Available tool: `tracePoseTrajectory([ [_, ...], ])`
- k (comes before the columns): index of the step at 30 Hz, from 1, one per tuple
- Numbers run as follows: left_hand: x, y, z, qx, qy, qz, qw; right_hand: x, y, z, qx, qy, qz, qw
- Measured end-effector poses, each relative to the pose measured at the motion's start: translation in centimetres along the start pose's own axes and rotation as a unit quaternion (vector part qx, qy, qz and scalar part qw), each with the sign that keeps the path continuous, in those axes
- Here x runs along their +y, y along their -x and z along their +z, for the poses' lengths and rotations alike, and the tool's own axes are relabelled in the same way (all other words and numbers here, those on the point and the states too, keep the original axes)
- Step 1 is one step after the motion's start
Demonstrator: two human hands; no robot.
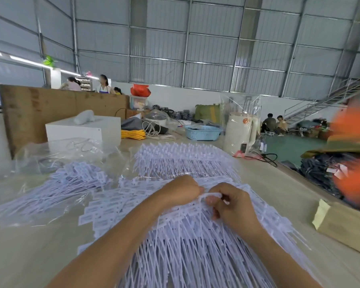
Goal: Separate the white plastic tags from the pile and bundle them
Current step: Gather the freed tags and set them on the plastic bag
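Observation:
A wide pile of white plastic tags (187, 242) with long thin tails covers the table in front of me. My left hand (182, 189) and my right hand (230, 203) meet over the middle of the pile. Both have curled fingers and pinch a small bunch of tags (211, 195) held between them, its thin tails hanging down to the pile. The left fingertips are hidden behind the hand. More tags (183, 161) lie fanned out farther back, and another heap (56, 188) lies at the left under clear plastic.
A brown cardboard box (345, 227) sits at the table's right edge. Behind the tags stand a white box (83, 128), a blue basket (202, 133), yellow cable (133, 134) and a wrapped white jug (240, 132). Clear plastic bags (50, 154) lie at left. People work in the background.

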State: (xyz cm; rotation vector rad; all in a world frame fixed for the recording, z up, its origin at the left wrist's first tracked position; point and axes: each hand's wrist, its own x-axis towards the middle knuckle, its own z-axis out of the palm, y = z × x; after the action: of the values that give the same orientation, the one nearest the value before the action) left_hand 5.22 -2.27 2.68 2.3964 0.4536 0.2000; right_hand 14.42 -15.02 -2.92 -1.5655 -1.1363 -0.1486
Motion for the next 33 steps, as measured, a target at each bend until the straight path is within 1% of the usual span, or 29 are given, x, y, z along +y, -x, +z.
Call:
tracePoseTrajectory([
  [2,0.0,-0.1,-0.3,-0.006,0.007,-0.017,1.0,-0.4,-0.1,0.1,0.015,0.043,-0.03,0.999],
  [3,0.0,-0.1,-0.4,-0.009,0.014,-0.02,1.0,-0.6,-0.1,0.1,0.016,0.037,-0.022,0.999],
  [8,0.2,0.0,-1.0,-0.006,-0.004,-0.018,1.0,-1.2,0.0,0.4,-0.001,-0.084,0.056,0.995],
  [10,0.3,0.1,-1.0,-0.003,-0.029,-0.019,0.999,-1.3,0.0,0.8,-0.006,-0.1,0.076,0.992],
  [12,0.4,0.3,-1.1,-0.006,-0.053,-0.019,0.998,-1.2,0.1,1.1,-0.005,-0.093,0.104,0.99],
  [13,0.5,0.5,-1.3,-0.012,-0.045,-0.017,0.999,-1.1,-0.1,1.1,0.012,-0.086,0.124,0.988],
  [15,1.0,1.0,-1.8,-0.023,-0.014,-0.01,1.0,-0.5,-0.3,0.3,0.074,-0.082,0.159,0.981],
  [16,1.2,1.1,-2.1,-0.007,-0.02,-0.001,1.0,-0.2,-0.4,-0.3,0.103,-0.089,0.166,0.977],
  [17,1.3,1.3,-2.5,0.021,-0.035,0.015,0.999,-0.1,-0.5,-0.7,0.116,-0.098,0.164,0.975],
  [18,1.2,1.4,-2.8,0.039,-0.044,0.036,0.998,-0.4,-0.5,-0.8,0.112,-0.111,0.159,0.975],
  [19,1.2,1.5,-3.0,0.034,-0.052,0.057,0.996,-0.9,-0.5,-0.7,0.096,-0.134,0.159,0.973],
  [20,1.1,1.5,-3.0,0.009,-0.065,0.069,0.995,-1.5,-0.5,-0.4,0.079,-0.172,0.168,0.967],
  [22,0.9,1.5,-2.6,-0.049,-0.102,0.064,0.992,-2.6,-0.8,-0.1,0.058,-0.251,0.195,0.946],
  [24,0.7,1.6,-2.3,-0.078,-0.124,0.057,0.988,-3.2,-1.0,-0.5,0.046,-0.297,0.205,0.931],
  [25,0.7,1.6,-2.3,-0.082,-0.124,0.059,0.987,-3.3,-1.0,-0.8,0.042,-0.301,0.202,0.931],
  [28,0.9,1.8,-2.5,-0.082,-0.114,0.062,0.988,-3.3,-0.5,-0.5,0.015,-0.265,0.192,0.945],
  [29,1.0,1.9,-2.5,-0.078,-0.111,0.064,0.989,-3.3,-0.4,-0.1,0.004,-0.269,0.199,0.943],
  [33,1.1,1.8,-2.5,-0.021,-0.088,0.085,0.992,-3.7,-0.3,1.0,-0.023,-0.33,0.237,0.914],
])
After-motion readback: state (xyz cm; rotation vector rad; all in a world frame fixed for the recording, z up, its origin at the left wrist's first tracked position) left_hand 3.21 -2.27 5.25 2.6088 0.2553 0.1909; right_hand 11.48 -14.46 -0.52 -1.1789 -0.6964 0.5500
